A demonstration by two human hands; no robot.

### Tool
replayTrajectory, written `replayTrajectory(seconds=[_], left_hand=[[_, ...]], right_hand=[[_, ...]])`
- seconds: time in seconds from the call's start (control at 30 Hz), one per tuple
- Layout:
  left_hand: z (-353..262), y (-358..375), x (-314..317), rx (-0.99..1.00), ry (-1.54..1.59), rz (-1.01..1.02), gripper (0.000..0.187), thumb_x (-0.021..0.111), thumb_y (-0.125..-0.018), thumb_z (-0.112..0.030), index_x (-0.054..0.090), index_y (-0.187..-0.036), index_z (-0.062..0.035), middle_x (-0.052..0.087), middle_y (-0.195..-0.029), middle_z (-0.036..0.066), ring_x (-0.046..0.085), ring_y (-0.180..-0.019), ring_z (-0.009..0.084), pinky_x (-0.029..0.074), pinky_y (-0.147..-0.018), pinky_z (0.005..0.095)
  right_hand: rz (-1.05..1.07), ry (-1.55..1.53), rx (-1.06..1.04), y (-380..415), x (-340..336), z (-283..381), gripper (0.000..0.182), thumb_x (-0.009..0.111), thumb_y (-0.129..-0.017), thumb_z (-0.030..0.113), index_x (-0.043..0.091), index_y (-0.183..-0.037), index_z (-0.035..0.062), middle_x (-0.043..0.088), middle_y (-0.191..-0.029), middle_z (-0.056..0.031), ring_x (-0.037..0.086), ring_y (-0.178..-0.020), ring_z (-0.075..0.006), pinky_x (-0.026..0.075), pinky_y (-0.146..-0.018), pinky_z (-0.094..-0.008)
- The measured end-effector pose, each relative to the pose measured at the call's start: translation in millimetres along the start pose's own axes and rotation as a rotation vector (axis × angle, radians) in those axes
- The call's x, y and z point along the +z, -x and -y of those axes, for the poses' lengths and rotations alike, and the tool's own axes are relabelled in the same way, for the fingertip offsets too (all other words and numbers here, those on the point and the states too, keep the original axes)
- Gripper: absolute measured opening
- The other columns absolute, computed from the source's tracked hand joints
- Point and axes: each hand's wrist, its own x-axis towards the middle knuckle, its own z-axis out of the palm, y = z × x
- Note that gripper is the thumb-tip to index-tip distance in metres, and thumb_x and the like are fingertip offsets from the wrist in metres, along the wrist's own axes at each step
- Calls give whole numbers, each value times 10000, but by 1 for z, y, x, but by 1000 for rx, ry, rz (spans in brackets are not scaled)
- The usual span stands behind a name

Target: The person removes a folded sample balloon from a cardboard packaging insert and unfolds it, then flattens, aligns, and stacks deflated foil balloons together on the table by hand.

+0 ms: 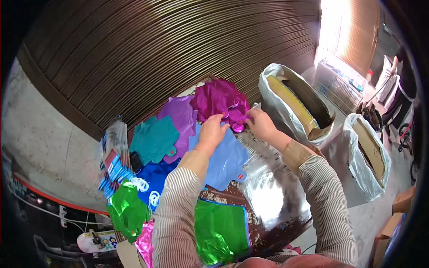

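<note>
A crumpled pile of magenta foil pieces [216,94] lies at the far end of the low table. My left hand [212,133] reaches over a light blue foil piece [225,156], its fingertips closed at the near edge of the magenta foil. On the other side, my right hand [262,126] pinches the right edge of the same magenta foil. Part of both grips is hidden by the fingers. To the left, a purple foil piece [182,134] lies partly under a teal one [154,138]; several pieces carry a small red round mark.
Green foil [219,228], dark blue foil [157,172], white cord coils [140,184] and blue-and-white packets [117,172] lie nearer me. Clear plastic [272,178] covers the table's right side. Two white sacks [279,73] [373,190] stand right; a ribbed shutter [187,49] closes the back.
</note>
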Motion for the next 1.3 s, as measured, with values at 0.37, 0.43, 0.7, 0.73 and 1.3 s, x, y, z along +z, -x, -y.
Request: replayTrajectory(seconds=[0.37, 0.43, 0.7, 0.73, 1.3], left_hand=[[34, -48, 40, -3, -328, 141, 339, 642, -817, -267, 645, -1052, -22, 673, -1009, 147, 644, -840, 354, 514, -734, 418], [34, -45, 42, 72, -240, -44, 288, 619, -828, -246, 650, -1009, -24, 677, -962, 148, 642, -784, 357, 512, -699, 431], [49, -64, 56, 188, -436, -9, 228, 636, -817, -248, 672, -864, -28, 676, -812, 136, 630, -672, 341, 507, -623, 430], [48, -64, 54, 145, -394, -56, 226, 659, -801, -251, 671, -826, -27, 670, -779, 136, 629, -659, 338, 509, -620, 426], [31, -55, 11, -323, 495, 123, 234, 774, -749, -230, 703, -762, -7, 640, -618, 15, 532, -530, 89, 434, -507, 228]], right_hand=[[31, 24, -51, -25, 20, -11, 218, 607, -780, 80, 636, -987, 17, 609, -1031, -141, 591, -924, -312, 491, -827, -362], [25, 25, -54, -26, 21, -14, 214, 604, -789, 92, 641, -987, 19, 601, -1023, -141, 594, -921, -319, 493, -823, -373], [44, 18, -53, -33, 27, -13, 218, 609, -779, 78, 621, -990, 24, 600, -1049, -133, 587, -952, -312, 489, -836, -360], [41, 28, -56, -34, 27, -13, 217, 610, -778, 78, 621, -989, 25, 599, -1047, -132, 588, -951, -311, 489, -835, -361], [-5, 32, -145, -36, 40, -4, 212, 596, -774, 46, 621, -984, 25, 592, -1001, -116, 592, -905, -310, 493, -805, -360]])
